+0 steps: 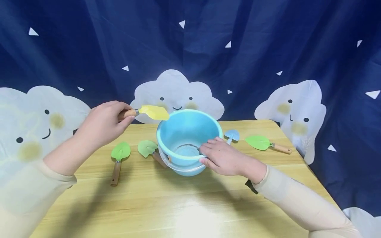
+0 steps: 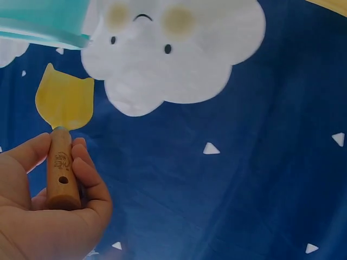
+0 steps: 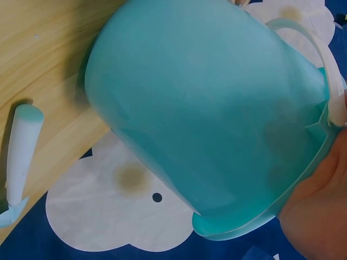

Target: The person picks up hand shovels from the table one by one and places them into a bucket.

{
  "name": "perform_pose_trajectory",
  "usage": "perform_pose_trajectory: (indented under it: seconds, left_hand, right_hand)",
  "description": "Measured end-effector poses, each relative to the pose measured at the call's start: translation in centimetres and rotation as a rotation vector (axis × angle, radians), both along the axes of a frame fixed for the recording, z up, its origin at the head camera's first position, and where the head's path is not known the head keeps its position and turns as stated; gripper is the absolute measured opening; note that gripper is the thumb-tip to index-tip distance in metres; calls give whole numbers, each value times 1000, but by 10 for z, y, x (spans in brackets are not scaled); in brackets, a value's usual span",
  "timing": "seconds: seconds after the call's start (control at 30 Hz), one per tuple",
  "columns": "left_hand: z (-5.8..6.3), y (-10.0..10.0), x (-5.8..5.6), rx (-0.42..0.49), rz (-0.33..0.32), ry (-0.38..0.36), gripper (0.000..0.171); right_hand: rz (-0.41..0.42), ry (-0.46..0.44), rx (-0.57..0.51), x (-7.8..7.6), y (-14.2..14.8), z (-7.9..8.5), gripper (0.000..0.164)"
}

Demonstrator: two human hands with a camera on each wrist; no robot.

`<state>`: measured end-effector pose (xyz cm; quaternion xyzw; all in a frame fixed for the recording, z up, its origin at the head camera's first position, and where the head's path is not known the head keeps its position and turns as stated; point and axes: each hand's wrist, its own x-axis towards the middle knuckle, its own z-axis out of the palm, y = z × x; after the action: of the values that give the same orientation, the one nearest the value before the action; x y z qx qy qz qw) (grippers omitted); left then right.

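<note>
My left hand (image 1: 106, 123) grips the wooden handle of a toy shovel with a yellow blade (image 1: 154, 112), raised beside the far left rim of a light blue bucket (image 1: 190, 124). In the left wrist view, the fingers wrap the wooden handle (image 2: 60, 173) and the yellow blade (image 2: 66, 103) points toward the bucket's rim. My right hand (image 1: 221, 155) holds the bucket's near right rim, fingers over the inside and thumb outside. The bucket tilts slightly, its pale carrying handle (image 3: 325, 59) hanging along the outside. No tool shows inside the bucket.
On the wooden table (image 1: 143, 205) lie a bright green shovel (image 1: 121, 151) and a pale green one (image 1: 148, 148) left of the bucket. To its right are a small blue shovel (image 1: 232, 134) and a green leaf-shaped trowel (image 1: 259, 142). A dark blue cloud-print curtain (image 1: 205, 59) hangs behind.
</note>
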<state>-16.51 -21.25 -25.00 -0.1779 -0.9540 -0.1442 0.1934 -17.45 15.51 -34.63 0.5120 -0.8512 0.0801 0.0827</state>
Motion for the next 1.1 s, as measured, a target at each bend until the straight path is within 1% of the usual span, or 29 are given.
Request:
perform_pose_trajectory:
  seconds: [0.2,0.4,0.63,0.8,1.1]
  left_hand:
    - [1,18,0,25,-45,-9,14]
    - [1,29,-3,69,-80,-17,14]
    - [-2,40,-10,74,-86,-102,19]
    - [-9,46,-14,76,-113,-152,20]
    - [-28,59,-23,59,-152,-208,17]
  right_hand:
    - [-10,-14,22,1,0,0,25]
    - [0,1,3,0,0,-1,25]
    - [1,1,3,0,0,0,25]
    - [-9,-7,16,0,1,0,24]
    - [-5,-11,12,-1,0,-1,23]
